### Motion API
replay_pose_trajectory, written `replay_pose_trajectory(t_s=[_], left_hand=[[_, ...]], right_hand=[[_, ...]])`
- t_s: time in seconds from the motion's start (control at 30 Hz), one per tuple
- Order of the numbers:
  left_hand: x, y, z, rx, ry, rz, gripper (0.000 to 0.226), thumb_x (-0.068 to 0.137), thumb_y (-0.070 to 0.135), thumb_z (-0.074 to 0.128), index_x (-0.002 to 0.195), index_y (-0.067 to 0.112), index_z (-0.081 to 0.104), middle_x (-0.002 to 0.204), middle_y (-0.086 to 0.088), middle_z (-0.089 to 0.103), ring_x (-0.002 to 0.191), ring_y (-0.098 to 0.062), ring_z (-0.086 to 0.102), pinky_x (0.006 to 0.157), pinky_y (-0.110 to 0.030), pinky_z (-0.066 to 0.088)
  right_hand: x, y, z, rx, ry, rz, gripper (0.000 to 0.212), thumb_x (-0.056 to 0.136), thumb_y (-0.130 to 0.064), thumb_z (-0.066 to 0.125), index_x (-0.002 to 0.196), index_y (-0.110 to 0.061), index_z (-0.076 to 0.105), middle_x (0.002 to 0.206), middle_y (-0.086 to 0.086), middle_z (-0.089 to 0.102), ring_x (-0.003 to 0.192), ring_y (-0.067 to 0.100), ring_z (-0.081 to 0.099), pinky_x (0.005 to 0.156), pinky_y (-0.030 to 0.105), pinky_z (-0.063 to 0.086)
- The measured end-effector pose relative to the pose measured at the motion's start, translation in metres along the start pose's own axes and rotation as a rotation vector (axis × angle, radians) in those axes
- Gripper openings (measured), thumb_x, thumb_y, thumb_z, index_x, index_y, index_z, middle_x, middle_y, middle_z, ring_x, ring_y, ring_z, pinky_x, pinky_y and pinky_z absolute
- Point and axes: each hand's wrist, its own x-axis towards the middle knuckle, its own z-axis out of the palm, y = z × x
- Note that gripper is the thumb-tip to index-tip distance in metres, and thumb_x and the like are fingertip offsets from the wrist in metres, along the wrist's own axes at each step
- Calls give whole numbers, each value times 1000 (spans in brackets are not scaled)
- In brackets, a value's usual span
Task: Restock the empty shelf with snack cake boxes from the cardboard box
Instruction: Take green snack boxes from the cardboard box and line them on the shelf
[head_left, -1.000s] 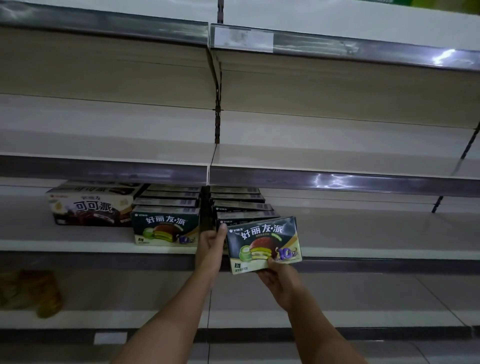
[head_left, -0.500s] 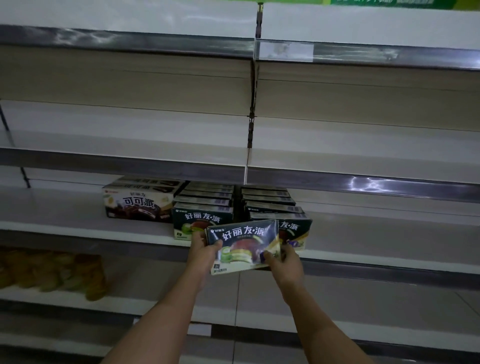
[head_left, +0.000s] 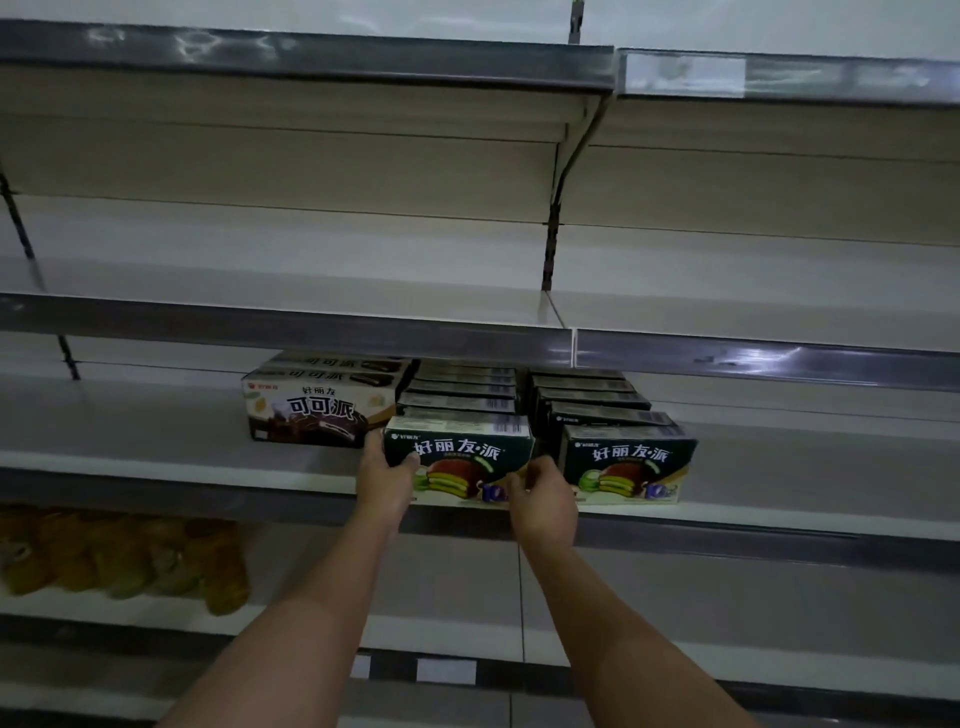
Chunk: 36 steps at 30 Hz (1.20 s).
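Observation:
A dark green snack cake box (head_left: 460, 457) stands upright at the front of the left green row on the middle shelf (head_left: 156, 470). My left hand (head_left: 387, 475) grips its left edge, thumb on the front face. My right hand (head_left: 543, 499) holds its lower right corner with curled fingers. Behind it several more green boxes (head_left: 462, 389) line up. A second green row (head_left: 628, 465) stands just to the right, its front box facing me. Brown cocoa cake boxes (head_left: 311, 410) sit to the left. The cardboard box is out of view.
The shelf above (head_left: 291, 280) holds nothing, and the middle shelf runs bare to the right (head_left: 831, 467) and left. Yellow-orange snack bags (head_left: 119, 561) lie on the lower shelf at left. Metal price rails (head_left: 727, 358) edge each shelf.
The green box went from held in the air before the right row to standing at the front of the left row. Both hands followed it leftward. The view shifted left.

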Motion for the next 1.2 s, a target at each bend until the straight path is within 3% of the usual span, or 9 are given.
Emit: replay_pose_trajectory(t_s=[0.1, 0.2, 0.3, 0.53, 0.7, 0.8, 0.97, 1.1, 1.2], left_hand=[[9, -7, 3, 19, -52, 18, 35, 92, 1, 55, 123, 16, 46, 115, -5, 58, 109, -25, 55, 80, -30, 44], [18, -12, 4, 40, -98, -4, 46, 92, 1, 55, 132, 18, 42, 123, -5, 55, 112, -22, 52, 74, -25, 44], [29, -13, 3, 24, -115, -56, 58, 88, -7, 55, 136, 18, 36, 128, -10, 53, 111, -21, 50, 88, -33, 44], [55, -17, 0, 118, -272, -229, 91, 79, -13, 61, 151, 19, 15, 144, -8, 43, 132, -28, 40, 109, -43, 34], [68, -23, 2, 175, -322, -262, 70, 76, -19, 60, 137, 8, 39, 117, -7, 58, 116, -26, 51, 89, -35, 43], [77, -24, 1, 230, -311, -224, 65, 77, -17, 62, 134, 7, 43, 115, -7, 59, 109, -23, 52, 88, -32, 42], [94, -30, -1, 505, -227, -35, 72, 76, 9, 77, 138, 12, 41, 132, -13, 54, 120, -31, 50, 102, -42, 43], [94, -27, -4, 731, -187, 53, 71, 77, 27, 78, 138, 18, 43, 143, -11, 38, 127, -30, 44, 103, -44, 42], [87, -28, -3, 690, -144, 22, 67, 77, 28, 78, 134, 13, 46, 134, -14, 48, 118, -33, 51, 96, -42, 46]], right_hand=[[8, 1, 11, 21, 23, 69, 28, 92, -27, 58, 114, -10, 55, 112, 11, 61, 97, 26, 61, 80, 35, 51], [17, 1, 12, 49, -15, 124, 45, 90, -24, 62, 129, -10, 45, 123, 11, 58, 109, 29, 58, 89, 39, 49], [26, -1, 10, 182, -101, 235, 59, 90, -11, 59, 142, -11, 33, 126, 13, 57, 111, 29, 55, 85, 34, 45], [40, -3, 16, 203, -156, 253, 39, 89, 0, 51, 127, -10, 52, 119, 13, 61, 96, 22, 52, 88, 34, 46], [49, -5, 21, 149, -139, 204, 39, 91, -1, 50, 128, -11, 53, 120, 12, 62, 102, 23, 53, 85, 31, 44], [54, -7, 25, 150, -134, 201, 33, 92, -5, 53, 125, -10, 56, 115, 10, 64, 89, 16, 50, 74, 23, 38], [62, -7, 34, 240, -106, 250, 32, 90, -4, 53, 122, -8, 58, 101, 9, 62, 86, 19, 52, 77, 27, 42], [67, -3, 38, 278, -98, 276, 30, 88, -5, 56, 117, -9, 61, 106, 10, 66, 88, 20, 55, 77, 28, 45], [65, -3, 40, 246, -82, 255, 34, 89, -12, 57, 122, -9, 58, 114, 12, 66, 96, 24, 58, 82, 31, 47]])
